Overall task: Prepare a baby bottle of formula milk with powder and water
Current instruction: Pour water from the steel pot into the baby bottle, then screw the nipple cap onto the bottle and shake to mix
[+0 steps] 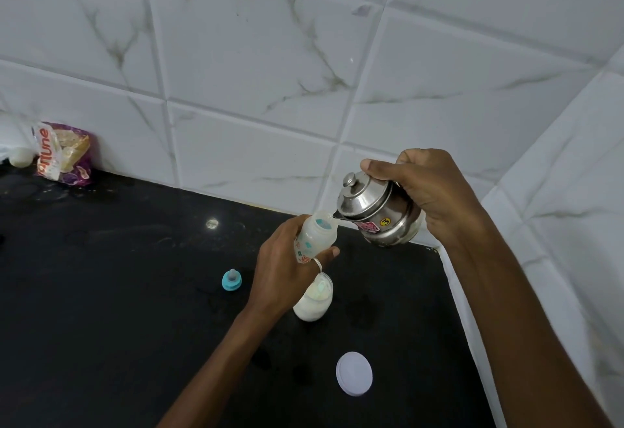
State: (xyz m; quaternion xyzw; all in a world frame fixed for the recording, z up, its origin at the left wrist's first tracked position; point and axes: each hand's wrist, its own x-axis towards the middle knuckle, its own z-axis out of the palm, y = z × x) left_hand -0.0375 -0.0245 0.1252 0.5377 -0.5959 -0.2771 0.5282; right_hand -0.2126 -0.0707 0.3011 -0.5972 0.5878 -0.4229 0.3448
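Both hands are busy — the left hand [287,268] wraps its fingers round the baby bottle [315,236], tilted above the black counter [118,292], while the right hand [429,197] grips the steel kettle [378,213], spout at the bottle's mouth. Pour slowly — hold the lid, keep the bottle steady.

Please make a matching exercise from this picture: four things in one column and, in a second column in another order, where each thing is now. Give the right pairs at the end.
Things:
1. baby bottle
2. steel pot
3. teal teat cap
4. white lid

Places:
A. lying flat on the black counter, nearest the camera
B. held tilted in the right hand, spout at the bottle's mouth
C. standing on the counter, left of the left hand
D. held in the left hand, open at the top

Pairs: 1-D, 2-B, 3-C, 4-A
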